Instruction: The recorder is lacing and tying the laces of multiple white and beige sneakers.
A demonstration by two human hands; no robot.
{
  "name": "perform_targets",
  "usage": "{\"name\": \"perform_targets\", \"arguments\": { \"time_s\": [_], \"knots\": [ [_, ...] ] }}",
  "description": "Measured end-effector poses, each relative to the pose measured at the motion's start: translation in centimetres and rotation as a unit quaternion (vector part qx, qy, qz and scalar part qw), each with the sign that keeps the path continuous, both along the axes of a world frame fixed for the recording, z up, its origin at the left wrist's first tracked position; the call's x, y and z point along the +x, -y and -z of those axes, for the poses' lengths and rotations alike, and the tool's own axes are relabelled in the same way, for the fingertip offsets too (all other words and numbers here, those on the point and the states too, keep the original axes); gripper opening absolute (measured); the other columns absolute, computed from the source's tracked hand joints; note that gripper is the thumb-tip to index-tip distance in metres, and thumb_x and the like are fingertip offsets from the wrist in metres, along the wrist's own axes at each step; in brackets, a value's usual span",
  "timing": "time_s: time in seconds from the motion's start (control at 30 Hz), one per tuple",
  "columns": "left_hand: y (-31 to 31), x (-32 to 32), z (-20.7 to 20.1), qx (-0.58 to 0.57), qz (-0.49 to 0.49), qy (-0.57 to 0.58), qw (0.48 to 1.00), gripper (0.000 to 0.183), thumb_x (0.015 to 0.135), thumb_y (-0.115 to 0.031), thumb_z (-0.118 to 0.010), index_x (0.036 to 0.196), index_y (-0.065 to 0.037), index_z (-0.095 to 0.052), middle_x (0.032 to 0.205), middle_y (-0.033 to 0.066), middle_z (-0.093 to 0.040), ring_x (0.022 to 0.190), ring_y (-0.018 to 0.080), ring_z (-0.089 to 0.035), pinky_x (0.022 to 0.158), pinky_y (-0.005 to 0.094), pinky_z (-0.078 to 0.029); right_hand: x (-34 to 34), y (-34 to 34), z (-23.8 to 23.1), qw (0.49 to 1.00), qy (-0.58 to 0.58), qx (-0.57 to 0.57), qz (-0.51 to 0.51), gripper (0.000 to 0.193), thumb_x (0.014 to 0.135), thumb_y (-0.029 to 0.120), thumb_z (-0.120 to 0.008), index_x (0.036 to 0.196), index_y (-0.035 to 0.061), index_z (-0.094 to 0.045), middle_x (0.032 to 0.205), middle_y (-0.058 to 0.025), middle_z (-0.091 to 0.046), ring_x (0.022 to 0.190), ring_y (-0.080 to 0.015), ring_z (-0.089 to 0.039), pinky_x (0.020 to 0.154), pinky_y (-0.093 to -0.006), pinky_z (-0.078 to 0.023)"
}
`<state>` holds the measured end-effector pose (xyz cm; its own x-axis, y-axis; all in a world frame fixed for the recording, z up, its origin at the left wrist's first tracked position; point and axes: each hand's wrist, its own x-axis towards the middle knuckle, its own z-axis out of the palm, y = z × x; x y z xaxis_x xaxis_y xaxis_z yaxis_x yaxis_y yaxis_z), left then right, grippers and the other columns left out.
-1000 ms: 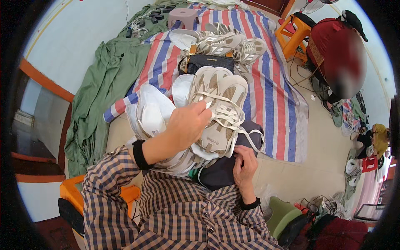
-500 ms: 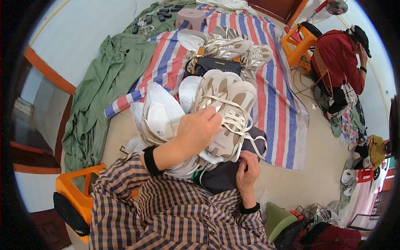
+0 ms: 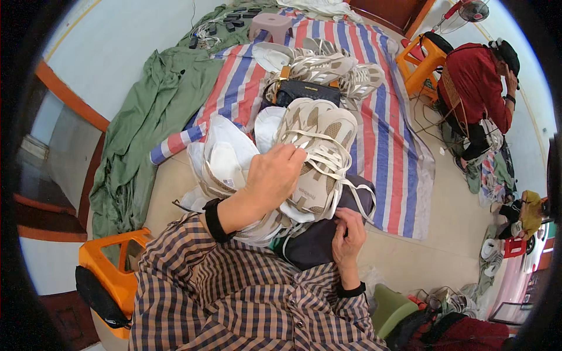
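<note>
In my lap lies a beige and white sneaker [image 3: 311, 196], its cream shoelace [image 3: 328, 157] looped loosely over the tongue and trailing off the right side. My left hand [image 3: 274, 178] is closed at the lacing, fingertips pinched on the shoelace. Beside the sneaker's near right edge, my right hand [image 3: 349, 235] has curled fingers with thumb and forefinger together; what they grip, if anything, is hidden. Left of the sneaker are white shoe uppers [image 3: 225, 155], partly under my left forearm. Dark cloth [image 3: 307, 245] covers my lap beneath.
Ahead, more sneakers [image 3: 322, 65] and a black quilted bag [image 3: 307, 92] lie on a striped sheet [image 3: 401, 193]. A crumpled green cloth [image 3: 155, 111] spreads to the left. An orange stool [image 3: 111, 251] stands at my left. Another person [image 3: 477, 82] sits at the far right.
My left hand has shifted slightly left and up along the lacing. The sneaker has tilted a little and moved slightly away from me. My right hand stays nearly in place.
</note>
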<state>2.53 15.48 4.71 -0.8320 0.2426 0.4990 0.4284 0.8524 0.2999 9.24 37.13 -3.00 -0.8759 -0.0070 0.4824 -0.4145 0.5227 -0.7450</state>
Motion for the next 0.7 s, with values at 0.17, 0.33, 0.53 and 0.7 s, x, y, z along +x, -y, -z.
{"name": "perform_targets", "arguments": {
  "time_s": [0.17,0.33,0.53,0.7],
  "knots": [
    [-0.2,0.3,-0.5,-0.042,0.045,-0.016,0.998,0.017,0.078,-0.008,-0.058,0.094,-0.009,-0.053,0.078,0.0083,-0.053,0.075,0.0262,-0.059,0.055,0.0379,-0.048,0.0,-0.2,0.2,1.0,-0.007,0.003,0.001,0.024,0.07,-0.012,-0.054,0.089,0.0002,-0.062,0.089,-0.0138,-0.064,0.081,-0.0299,-0.063,0.073,-0.0351,-0.049],
    [-0.5,0.3,-0.9,-0.136,0.101,-0.019,0.985,0.021,0.075,-0.008,-0.057,0.096,-0.011,-0.054,0.081,0.008,-0.051,0.079,0.0244,-0.058,0.056,0.0363,-0.048,-0.3,-0.1,0.0,1.0,-0.022,-0.006,0.01,0.023,0.072,-0.01,-0.055,0.089,0.0029,-0.062,0.09,-0.0114,-0.064,0.08,-0.0288,-0.062,0.071,-0.0352,-0.048],
    [-0.3,-0.2,-1.0,-0.246,0.078,0.019,0.966,0.024,0.071,-0.009,-0.063,0.093,-0.011,-0.053,0.085,0.0068,-0.051,0.085,0.0227,-0.06,0.058,0.0328,-0.052,-0.7,-0.1,0.4,0.999,-0.051,0.015,-0.003,0.023,0.072,-0.007,-0.057,0.091,0.005,-0.062,0.092,-0.011,-0.065,0.08,-0.0305,-0.062,0.07,-0.0371,-0.049],
    [-0.3,-1.0,-0.5,-0.121,0.084,0.051,0.988,0.014,0.075,-0.005,-0.06,0.088,-0.006,-0.055,0.092,0.0117,-0.057,0.084,0.0328,-0.059,0.066,0.0431,-0.05,-0.2,-0.8,2.6,0.995,-0.093,0.027,0.024,0.022,0.072,-0.002,-0.057,0.092,0.0045,-0.063,0.092,-0.014,-0.066,0.084,-0.0324,-0.063,0.074,-0.0402,-0.05]
  ]
}}
